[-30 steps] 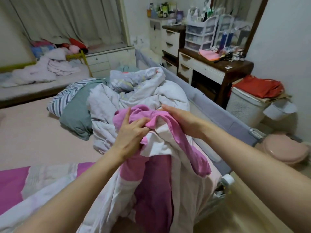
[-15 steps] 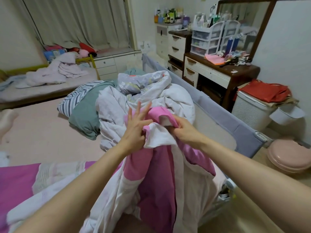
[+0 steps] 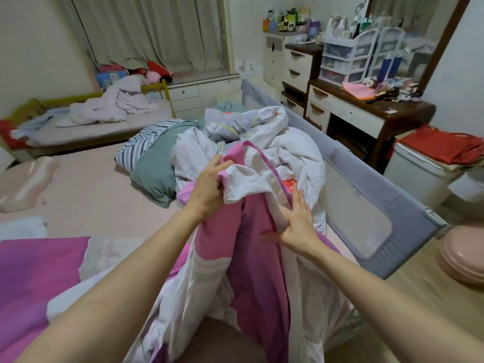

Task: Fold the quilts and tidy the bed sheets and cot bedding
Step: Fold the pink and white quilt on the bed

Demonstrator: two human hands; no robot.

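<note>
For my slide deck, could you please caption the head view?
Left hand grips the pink-and-white quilt while the open right hand rests flat against it.

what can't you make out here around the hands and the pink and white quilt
Head view only:
- Left hand: fingertips buried in the pink and white quilt, so the exact grip is hidden.
- Right hand: palm faces the quilt; contact underneath hidden.
- Quilt's lower end: cut off by the bottom edge.
- Red print on the quilt: partly hidden by the fingers, unreadable.
</note>
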